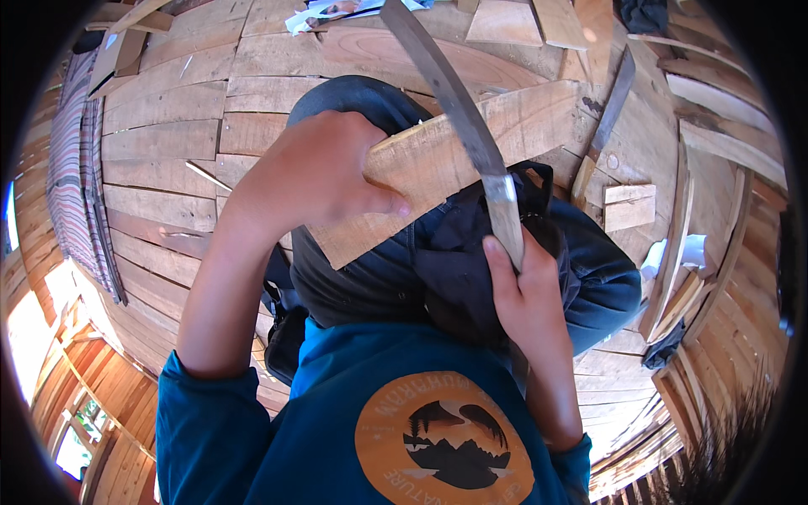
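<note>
My left hand (pixel 316 172) grips a flat wooden board (pixel 438 164) near its left end, thumb on the upper face and fingers over the far edge. The board slants across my lap, its other end reaching up and to the right. In my right hand (pixel 530 290) is a machete (pixel 459 105), held by its pale handle. Its long dark blade points away and crosses over the board; whether the two touch I cannot tell.
A second machete (pixel 612 109) lies on the plank floor (pixel 160 143) to the right, near a small wood block (pixel 629 207). Wood offcuts (pixel 505 23) lie at the far side, beams (pixel 715 160) along the right. A striped cloth (pixel 80 177) is at the left.
</note>
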Demonstrator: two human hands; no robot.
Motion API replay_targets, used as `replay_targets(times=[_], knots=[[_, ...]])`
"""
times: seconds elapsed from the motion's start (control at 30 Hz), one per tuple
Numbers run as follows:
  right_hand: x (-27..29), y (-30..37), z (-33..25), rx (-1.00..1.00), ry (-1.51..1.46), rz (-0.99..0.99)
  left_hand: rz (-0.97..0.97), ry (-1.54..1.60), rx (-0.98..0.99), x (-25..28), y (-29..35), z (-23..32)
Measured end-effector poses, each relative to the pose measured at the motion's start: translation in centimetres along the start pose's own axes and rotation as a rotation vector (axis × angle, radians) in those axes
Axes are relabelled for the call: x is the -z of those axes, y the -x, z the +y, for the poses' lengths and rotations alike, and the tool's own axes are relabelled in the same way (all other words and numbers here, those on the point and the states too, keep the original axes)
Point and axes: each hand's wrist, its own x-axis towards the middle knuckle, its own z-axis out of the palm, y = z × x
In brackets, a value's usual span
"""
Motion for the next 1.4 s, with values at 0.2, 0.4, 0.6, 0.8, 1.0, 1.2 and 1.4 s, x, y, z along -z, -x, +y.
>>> replay_targets(times=[0.2, 0.4, 0.6, 0.8, 1.0, 1.2, 1.4], knots=[[-1.6, -4.3, -1.1, 0.092, 0.134, -0.002, -0.083, 0.083, 0.03, 0.4, -0.1, 0.1], [4.1, 1.0, 0.5, -0.072, -0.054, 0.084, -0.111, 0.158, -0.026, 0.6, -0.1, -0.6], [5.9, 6.4, 1.9, -0.21, -0.438, 0.264, -0.063, 0.612, -0.053, -0.2, 0.6, 0.0], [6.3, 7.2, 2.4, -0.077, -0.492, 0.319, 0.032, 1.048, -0.137, -6.0, -0.7, 7.8], [8.0, 9.1, 3.1, -0.076, -0.635, 0.289, 0.107, 1.329, -0.18, -10.2, 0.1, 11.7], [8.8, 10.3, 4.5, -0.087, -0.637, 0.295, 0.128, 1.273, -0.186, -9.5, 0.3, 11.1], [9.4, 10.2, 3.8, 0.036, -0.284, 0.252, 0.014, 1.173, -0.313, -7.1, 1.8, 8.8]])
